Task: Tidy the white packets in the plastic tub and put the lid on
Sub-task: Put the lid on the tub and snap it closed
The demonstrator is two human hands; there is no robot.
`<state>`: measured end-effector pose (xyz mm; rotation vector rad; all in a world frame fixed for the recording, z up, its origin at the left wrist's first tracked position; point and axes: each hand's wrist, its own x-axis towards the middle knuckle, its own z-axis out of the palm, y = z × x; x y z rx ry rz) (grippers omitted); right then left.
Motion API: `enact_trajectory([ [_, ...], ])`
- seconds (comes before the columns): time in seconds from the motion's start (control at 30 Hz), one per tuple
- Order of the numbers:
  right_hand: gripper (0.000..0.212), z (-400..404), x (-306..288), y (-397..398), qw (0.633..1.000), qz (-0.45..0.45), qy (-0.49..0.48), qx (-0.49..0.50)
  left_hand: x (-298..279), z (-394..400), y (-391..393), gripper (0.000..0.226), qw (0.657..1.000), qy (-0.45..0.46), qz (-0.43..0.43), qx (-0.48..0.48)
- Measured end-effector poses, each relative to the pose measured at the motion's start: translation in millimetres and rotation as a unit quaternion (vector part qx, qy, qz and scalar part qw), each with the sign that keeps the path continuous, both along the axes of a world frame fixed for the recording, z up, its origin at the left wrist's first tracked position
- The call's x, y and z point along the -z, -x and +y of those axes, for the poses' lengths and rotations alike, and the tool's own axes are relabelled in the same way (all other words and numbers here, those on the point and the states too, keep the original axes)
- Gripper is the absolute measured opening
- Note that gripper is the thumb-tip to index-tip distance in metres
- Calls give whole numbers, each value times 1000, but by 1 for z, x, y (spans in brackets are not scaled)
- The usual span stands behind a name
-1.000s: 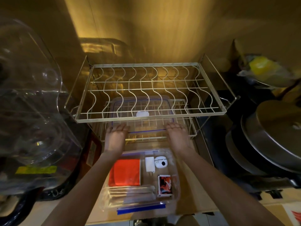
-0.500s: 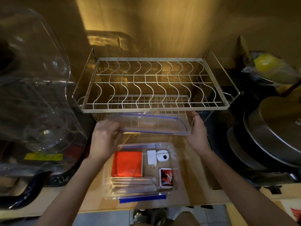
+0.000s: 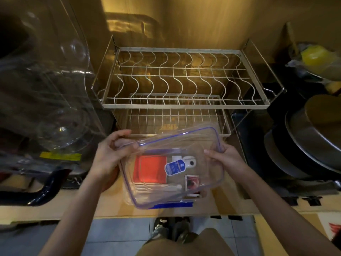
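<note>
A clear plastic lid [image 3: 201,145] with a blue seal line and a blue oval sticker hangs tilted over the plastic tub [image 3: 171,205], which stands on the wooden counter. My left hand [image 3: 108,154] grips the lid's far left corner and my right hand [image 3: 224,157] grips its right edge. Through the lid I see the tub's contents: an orange-red square [image 3: 150,169], a small white device [image 3: 191,163], a red and black packet [image 3: 192,182] and long white packets [image 3: 156,188] along the near side.
A two-tier wire dish rack [image 3: 182,106] stands just behind the tub. Clear plastic containers [image 3: 46,108] crowd the left side. Stacked metal pans [image 3: 304,145] and a bag with something yellow [image 3: 315,58] sit on the right. The counter's front edge [image 3: 166,214] runs below the tub.
Both hands pulled the lid out from the rack's lower tier and brought it toward me. It now hangs tilted above the tub. The view has shifted downward.
</note>
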<state>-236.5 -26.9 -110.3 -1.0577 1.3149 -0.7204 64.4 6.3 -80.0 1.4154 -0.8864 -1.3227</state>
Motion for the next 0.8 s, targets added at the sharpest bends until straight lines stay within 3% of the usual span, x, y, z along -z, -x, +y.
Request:
enact_trajectory([
  [0.13,27,11,21,-8,997,-25,-42,67,40,9,15,29,995,-44,7,-88],
  [0.3,33,24,38,-6,989,-67,-60,116,70,25,16,39,994,-89,-17,-64],
  [0.4,32,26,48,-14,992,32,-3,123,76,28,24,34,987,-99,-90,-87],
  [0.5,29,24,51,-31,983,104,54,143,79,34,32,34,948,-85,-286,-114],
  [0.63,21,15,51,-46,978,133,114,112,87,41,30,40,934,-98,-320,-127],
  [0.8,26,13,72,-48,979,161,90,90,100,37,22,40,925,-134,-340,-98],
])
